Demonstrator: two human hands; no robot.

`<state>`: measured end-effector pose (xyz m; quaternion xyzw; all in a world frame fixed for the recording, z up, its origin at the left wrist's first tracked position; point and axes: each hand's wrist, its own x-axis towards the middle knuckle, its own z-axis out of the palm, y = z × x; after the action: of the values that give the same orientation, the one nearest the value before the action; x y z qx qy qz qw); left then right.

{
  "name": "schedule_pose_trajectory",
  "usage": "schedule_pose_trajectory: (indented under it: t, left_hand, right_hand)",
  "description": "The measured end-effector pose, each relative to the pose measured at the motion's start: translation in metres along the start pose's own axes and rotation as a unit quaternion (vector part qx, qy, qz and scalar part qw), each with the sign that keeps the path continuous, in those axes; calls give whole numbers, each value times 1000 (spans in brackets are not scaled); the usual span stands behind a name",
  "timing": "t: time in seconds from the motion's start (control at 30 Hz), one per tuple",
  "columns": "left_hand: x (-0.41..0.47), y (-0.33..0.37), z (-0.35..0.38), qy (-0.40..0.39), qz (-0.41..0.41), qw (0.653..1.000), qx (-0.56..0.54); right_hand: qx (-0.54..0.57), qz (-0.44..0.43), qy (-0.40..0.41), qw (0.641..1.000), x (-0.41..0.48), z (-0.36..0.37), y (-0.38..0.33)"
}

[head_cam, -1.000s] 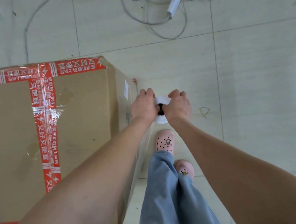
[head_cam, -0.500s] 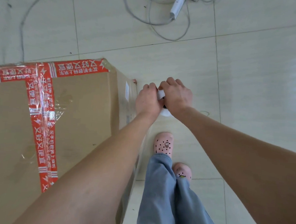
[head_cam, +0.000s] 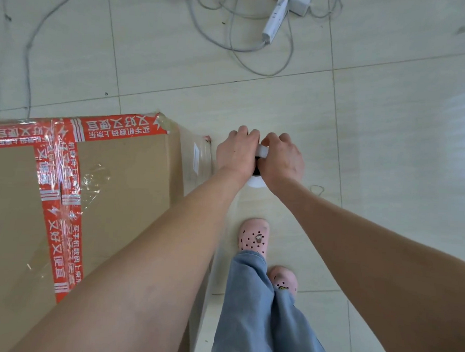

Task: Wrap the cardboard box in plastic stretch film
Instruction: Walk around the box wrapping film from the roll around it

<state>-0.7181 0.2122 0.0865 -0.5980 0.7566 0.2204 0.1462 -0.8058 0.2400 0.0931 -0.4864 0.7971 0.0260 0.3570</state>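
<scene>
A large cardboard box (head_cam: 113,175) with red printed tape stands on the floor at the left; clear film shines on its top and right side. Just past its far right corner, my left hand (head_cam: 235,151) and my right hand (head_cam: 282,158) both grip a white roll of stretch film (head_cam: 262,151) held upright between them. Only the roll's top rim, dark core and lower edge show; the rest is hidden by my fingers. A sheet of film runs from the roll back along the box's right side.
A white power strip (head_cam: 274,22) and grey cables (head_cam: 241,47) lie on the tiled floor ahead. My feet in pink clogs (head_cam: 253,236) stand close beside the box's right side. Open tile floor lies to the right.
Both hands have kept their hold on the roll and moved forward along the box's right side toward its far corner. My front foot has stepped forward as well.
</scene>
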Motion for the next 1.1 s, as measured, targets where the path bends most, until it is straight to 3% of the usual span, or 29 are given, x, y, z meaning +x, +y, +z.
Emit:
schedule_pose_trajectory:
  t: [0.23,0.3,0.4,0.5,0.67,0.9,1.1]
  left_hand:
    - [17,-26,-13,8,-96,994,-59]
    - [19,-35,-17,8,-125,990,-71]
    - [21,-45,-21,3,-156,984,-90]
    - [26,-45,-25,-2,-105,991,-79]
    - [39,-35,-33,-10,17,1000,0]
    - [55,-45,-44,-13,-60,997,-39]
    - [60,-60,-51,10,-161,980,-115]
  right_hand:
    - [-69,-109,-16,991,21,-11,-35]
    - [-60,-98,-5,993,24,-8,-43]
    - [3,-11,-15,1000,30,-4,-47]
    - [64,53,-41,996,32,-3,-49]
    - [53,49,-22,997,36,-11,-49]
    - [-50,-81,-24,995,57,-25,-66]
    - [-179,-227,-25,957,81,-29,-96]
